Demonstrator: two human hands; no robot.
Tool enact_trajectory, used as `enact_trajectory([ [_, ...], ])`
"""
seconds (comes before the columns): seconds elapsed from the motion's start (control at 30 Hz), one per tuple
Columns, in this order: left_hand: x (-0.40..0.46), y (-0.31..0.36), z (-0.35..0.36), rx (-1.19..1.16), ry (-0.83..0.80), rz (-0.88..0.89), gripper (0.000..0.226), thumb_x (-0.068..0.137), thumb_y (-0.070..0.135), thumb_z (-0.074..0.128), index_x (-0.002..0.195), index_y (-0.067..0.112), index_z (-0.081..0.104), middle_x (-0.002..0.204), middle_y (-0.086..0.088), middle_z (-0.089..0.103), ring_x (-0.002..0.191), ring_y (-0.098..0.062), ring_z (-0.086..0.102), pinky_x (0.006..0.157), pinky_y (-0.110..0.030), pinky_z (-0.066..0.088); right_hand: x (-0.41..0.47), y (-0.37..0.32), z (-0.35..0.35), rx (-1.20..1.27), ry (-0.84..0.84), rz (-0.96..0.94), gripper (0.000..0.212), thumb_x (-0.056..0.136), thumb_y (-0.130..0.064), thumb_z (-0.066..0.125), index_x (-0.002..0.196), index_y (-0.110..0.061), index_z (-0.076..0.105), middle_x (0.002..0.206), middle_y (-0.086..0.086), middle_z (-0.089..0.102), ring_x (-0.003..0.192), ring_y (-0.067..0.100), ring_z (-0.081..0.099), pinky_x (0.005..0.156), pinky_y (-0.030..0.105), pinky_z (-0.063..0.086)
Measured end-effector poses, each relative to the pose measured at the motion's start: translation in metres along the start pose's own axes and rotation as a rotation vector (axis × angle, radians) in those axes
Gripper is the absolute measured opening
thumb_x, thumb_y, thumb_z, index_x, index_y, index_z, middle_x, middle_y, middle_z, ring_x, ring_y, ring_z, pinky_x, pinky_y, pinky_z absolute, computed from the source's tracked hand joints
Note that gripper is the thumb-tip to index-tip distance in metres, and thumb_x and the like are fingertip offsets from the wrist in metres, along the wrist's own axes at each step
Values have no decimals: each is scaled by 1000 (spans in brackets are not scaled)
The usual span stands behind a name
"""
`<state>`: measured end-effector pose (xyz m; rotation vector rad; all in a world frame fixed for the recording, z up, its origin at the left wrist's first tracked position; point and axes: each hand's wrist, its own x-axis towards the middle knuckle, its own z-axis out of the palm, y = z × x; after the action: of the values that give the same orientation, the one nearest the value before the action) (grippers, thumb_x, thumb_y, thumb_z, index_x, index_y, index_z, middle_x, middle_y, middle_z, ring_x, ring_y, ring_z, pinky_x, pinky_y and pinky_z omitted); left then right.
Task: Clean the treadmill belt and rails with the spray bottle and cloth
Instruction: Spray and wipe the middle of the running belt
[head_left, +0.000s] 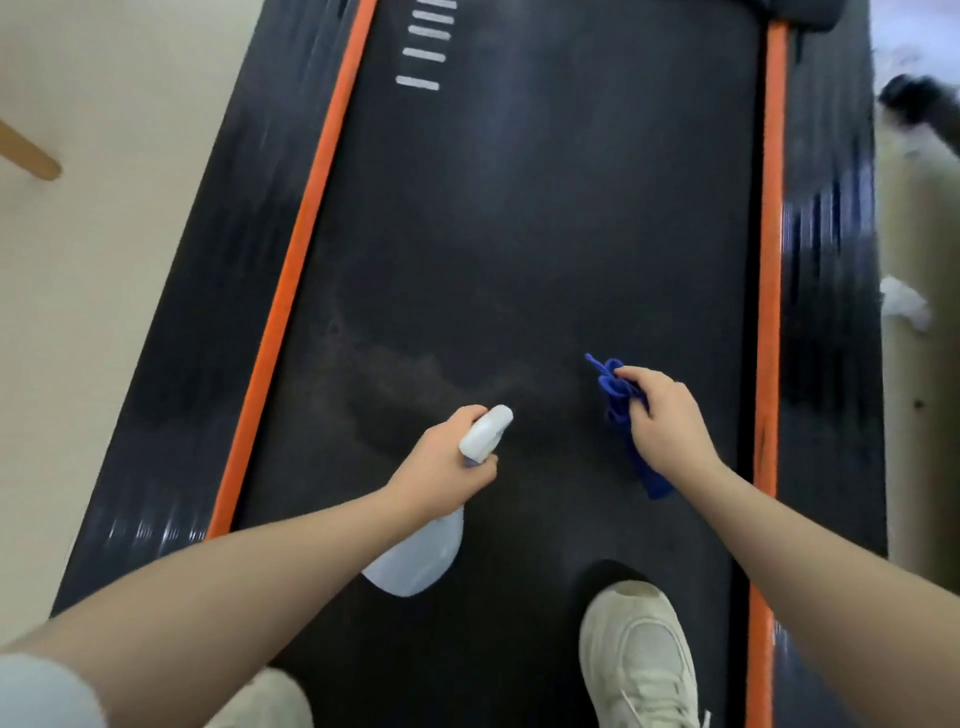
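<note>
The left hand (441, 467) is curled round the neck of a white spray bottle (421, 556), fingers wrapped under its head, nozzle aimed forward over the belt; the bottle's pale body hangs below the wrist. The right hand (667, 415) pinches a bunched blue cloth (621, 410) between thumb and curled fingers, a tail of it dangling under the palm, above the belt and not visibly touching it.

The black treadmill belt (545, 234) fills most of the view, running away from the person. Along each long edge lies an orange strip (306, 244), and outside those the black ribbed side rails (826, 291), blurred. A faint dull smear (405, 374) crosses the belt just ahead of the bottle, towards the left edge. White dash markings (423, 52) sit near the far left corner of the belt. A cream trainer (639, 654) stands on the belt's near end, towards the right edge, below the cloth. Crumpled white paper (906, 306) lies on the floor beyond the right rail.
</note>
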<state>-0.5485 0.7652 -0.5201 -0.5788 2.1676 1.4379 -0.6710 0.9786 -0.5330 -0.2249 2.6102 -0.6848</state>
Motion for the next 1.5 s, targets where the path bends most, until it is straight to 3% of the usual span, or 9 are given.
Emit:
enact_trajectory([
  [0.3,-40,-49,-86,-250,549,-46,44,88,5,59,127,24,50,106,16,58,96,7,54,81,-12,41,3,-94,94,-63,-17,-35,45,97,-8,39,141,-16,39,147,-1,33,129,26,30,102,36,28],
  [0.57,-32,-91,-141,-171,635,-43,34,82,3,61,112,19,56,89,15,57,85,1,56,73,-11,41,8,-202,188,-127,-131,-410,50,91,-11,55,139,-8,40,145,7,40,134,22,34,108,30,25],
  [0.7,-19,-93,-145,-160,562,-35,32,80,1,60,95,27,48,90,0,57,75,-8,52,63,-7,39,25,-202,186,-342,-113,-728,49,59,3,79,106,-2,66,110,15,65,96,37,63,70,44,53],
  [0.83,-3,-91,-140,-125,476,-49,34,81,2,56,76,32,39,81,1,51,78,-14,46,61,-14,36,54,-190,154,-136,67,-502,37,78,4,61,115,-2,61,117,14,61,102,39,54,84,45,45],
  [0.97,5,-88,-137,-114,467,-95,17,85,4,55,83,20,49,75,9,46,76,-14,49,64,-25,48,69,-184,139,-45,150,-322,36,89,-3,53,125,-6,53,128,9,52,115,29,43,95,28,31],
  [1.1,-9,-89,-139,-127,515,-31,49,82,-1,56,74,40,30,74,14,40,67,-4,40,60,-9,39,96,-202,149,-82,156,-292,36,93,-10,51,130,-8,49,132,9,47,117,28,41,96,31,31],
  [1.27,-23,-96,-151,-229,620,-15,55,79,-4,59,83,47,39,82,15,50,76,8,51,66,3,37,119,-240,176,-9,229,-243,32,91,-12,53,123,-5,54,124,11,54,115,25,48,94,27,34],
  [1.43,-16,-99,-152,-252,630,-16,45,81,-1,62,102,35,46,88,22,52,81,3,53,67,4,37,74,-236,195,-232,-98,-813,42,68,8,67,110,3,65,115,17,64,109,36,57,96,41,42],
  [1.5,-12,-97,-155,-256,639,-13,43,80,-2,61,99,34,47,85,21,52,78,2,53,67,4,37,76,-229,191,-311,-171,-1022,48,56,14,71,103,3,68,105,18,68,94,38,63,83,46,51],
])
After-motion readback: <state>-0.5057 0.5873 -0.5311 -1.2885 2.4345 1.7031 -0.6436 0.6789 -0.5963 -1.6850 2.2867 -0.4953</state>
